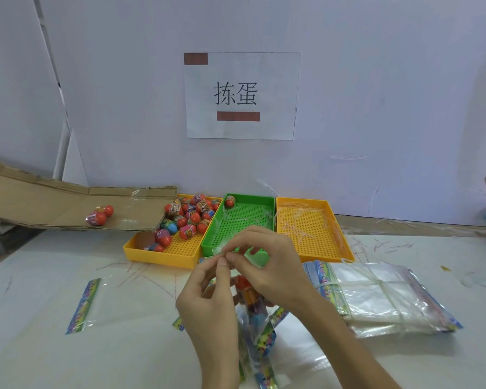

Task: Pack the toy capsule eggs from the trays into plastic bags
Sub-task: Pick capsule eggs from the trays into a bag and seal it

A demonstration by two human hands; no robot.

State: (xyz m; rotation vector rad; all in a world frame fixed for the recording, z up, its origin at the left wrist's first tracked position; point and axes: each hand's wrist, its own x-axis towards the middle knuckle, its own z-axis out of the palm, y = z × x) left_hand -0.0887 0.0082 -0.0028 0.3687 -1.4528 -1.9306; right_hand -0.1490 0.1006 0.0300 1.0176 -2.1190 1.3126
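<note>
Head view: fingers of your left hand and right hand pinch the plastic bag top, probably to seal it

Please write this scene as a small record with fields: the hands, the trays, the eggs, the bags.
left hand: pinches the clear top of the filled bag
right hand: pinches the same top
left yellow tray: heap of eggs, mostly at its far end
green tray: single egg in the far left corner
right yellow tray: no eggs, only thin clear strips
cardboard: pair of eggs
empty bags: stack on the right, loose bag on the left
</note>
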